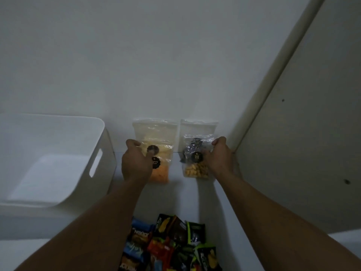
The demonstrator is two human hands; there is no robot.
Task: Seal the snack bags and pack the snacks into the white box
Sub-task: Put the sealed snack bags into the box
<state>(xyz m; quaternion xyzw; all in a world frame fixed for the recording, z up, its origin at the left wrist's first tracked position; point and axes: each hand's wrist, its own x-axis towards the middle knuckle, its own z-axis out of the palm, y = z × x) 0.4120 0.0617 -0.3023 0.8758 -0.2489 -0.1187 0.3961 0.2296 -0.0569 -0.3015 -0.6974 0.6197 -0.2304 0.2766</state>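
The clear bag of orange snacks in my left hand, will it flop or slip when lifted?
Probably floppy: the clear plastic bag of orange snacks looks like thin film. Likely light, with its fill sitting low. The glossy surface may slip in the left hand.

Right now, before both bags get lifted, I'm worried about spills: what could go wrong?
The left hand grips the orange-snack bag, the right hand the tan-snack bag; whether their tops are sealed is unclear, so tilting could spill. The rear bags behind them might topple once these move.
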